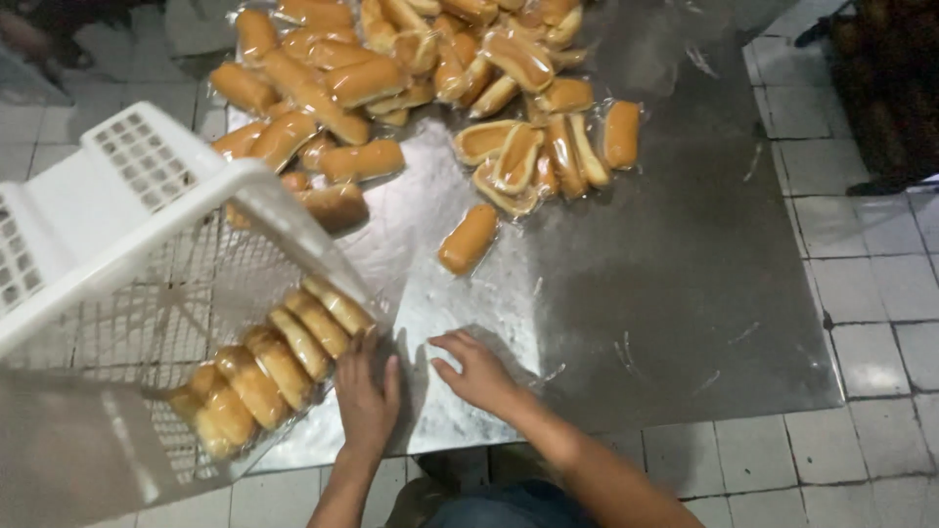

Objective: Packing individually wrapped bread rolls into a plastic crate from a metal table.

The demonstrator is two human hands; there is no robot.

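— White plastic lattice crate [147, 244] first, on the left, tipped on its side. What sits in it?

— A row of wrapped golden-brown oblong buns [269, 367] stands packed side by side along its lower wall, running up toward the crate's open mouth.

— And the hands?

— The left hand [367, 396] is just right of the crate's mouth, fingers straight and close together, pressed against the end of that row. It grips nothing. The right hand [479, 372] lies further right of the crate, flat on the dull steel sheet [665, 293], fingers loosely spread and slightly curled, empty too.

— Anything else on the sheet?

— One single wrapped bun [469, 239] lies alone, up and right of the crate's mouth, well apart from both hands. Beyond it, a loose heap of wrapped buns [411, 78] spreads along the far side, its left edge reaching behind the crate's rim.

— Right of all that?

— Bare metal, then pale square floor tiles [871, 293].
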